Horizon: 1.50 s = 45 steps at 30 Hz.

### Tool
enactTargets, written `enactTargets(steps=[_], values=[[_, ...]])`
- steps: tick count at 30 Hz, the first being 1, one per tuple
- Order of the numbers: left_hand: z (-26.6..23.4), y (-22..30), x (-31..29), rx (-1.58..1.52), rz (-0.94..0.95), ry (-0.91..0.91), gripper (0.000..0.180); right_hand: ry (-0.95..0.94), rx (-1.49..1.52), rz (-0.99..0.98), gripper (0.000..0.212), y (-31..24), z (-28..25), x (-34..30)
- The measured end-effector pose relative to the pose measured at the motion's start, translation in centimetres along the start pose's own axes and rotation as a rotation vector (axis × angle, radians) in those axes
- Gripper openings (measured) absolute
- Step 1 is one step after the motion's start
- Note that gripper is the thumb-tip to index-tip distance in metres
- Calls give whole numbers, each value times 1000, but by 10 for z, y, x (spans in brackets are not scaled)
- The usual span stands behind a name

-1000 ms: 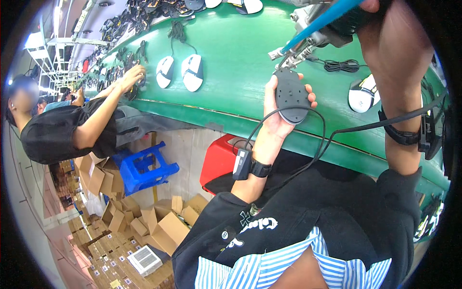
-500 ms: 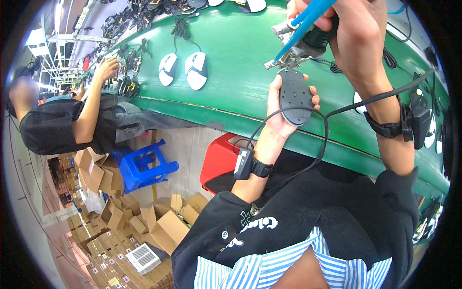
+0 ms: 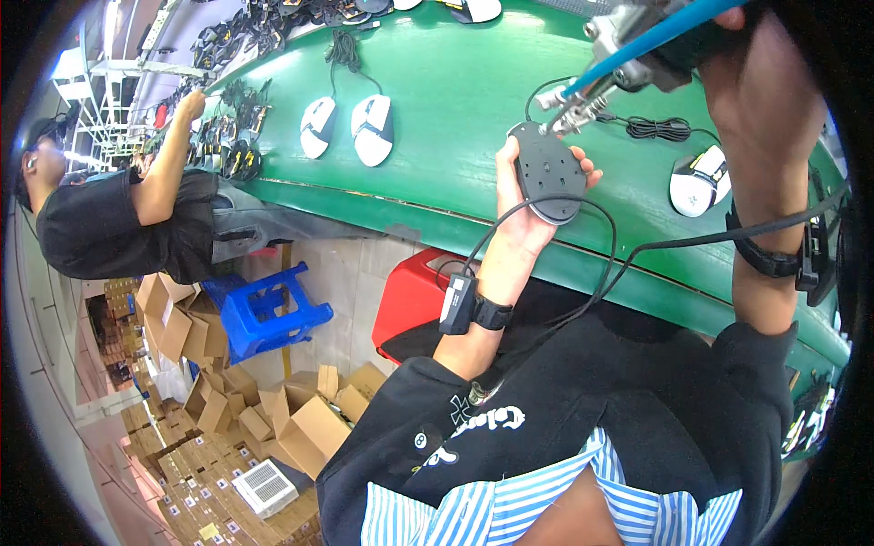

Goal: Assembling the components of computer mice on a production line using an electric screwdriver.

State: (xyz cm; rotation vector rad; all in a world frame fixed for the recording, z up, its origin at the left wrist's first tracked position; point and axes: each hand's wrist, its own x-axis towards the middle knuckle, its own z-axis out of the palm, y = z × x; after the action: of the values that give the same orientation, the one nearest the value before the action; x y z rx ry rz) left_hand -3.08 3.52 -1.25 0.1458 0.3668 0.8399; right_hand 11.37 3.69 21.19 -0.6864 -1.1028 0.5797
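My left hand is closed around a computer mouse, its dark underside with several small holes facing up. In my right hand is a metal screwdriving tool with a blue hose running along it. The tool's narrow front end reaches the far end of the mouse; I cannot tell whether a screw is there. The fingers of my right hand are partly hidden behind the tool and cut off at the picture's edge. A thin black cable leads away from the mouse's far end.
Two white-and-black mice lie left on the green bench; another white mouse with a coiled cable lies right. A co-worker stands left. Below are a blue stool, a red stool and cardboard boxes.
My right hand and the tool have swung to the right, uncovering the white mouse and coiled cable. The held mouse has tilted slightly. The co-worker's arm has lifted.
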Motion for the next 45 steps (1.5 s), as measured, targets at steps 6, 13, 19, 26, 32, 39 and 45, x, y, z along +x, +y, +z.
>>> enactTargets(steps=[6,13,19,26,32,39,45], values=[[-2,0,4,-35,70,53,53,67,9,209,30,13,-8,-28],[0,0,1,-18,87,62,52,69,132,307,19,9,0,-31],[4,0,-1,-16,81,55,48,-79,67,188,15,23,-13,-33],[11,-1,2,26,91,44,45,5,-16,344,15,8,-3,-35],[6,2,1,-30,42,-3,50,193,-164,-30,38,-14,31,-17],[6,1,2,-76,21,44,61,-75,188,133,21,6,32,-23],[6,0,4,-82,-12,5,64,-120,284,304,17,18,23,-25]])
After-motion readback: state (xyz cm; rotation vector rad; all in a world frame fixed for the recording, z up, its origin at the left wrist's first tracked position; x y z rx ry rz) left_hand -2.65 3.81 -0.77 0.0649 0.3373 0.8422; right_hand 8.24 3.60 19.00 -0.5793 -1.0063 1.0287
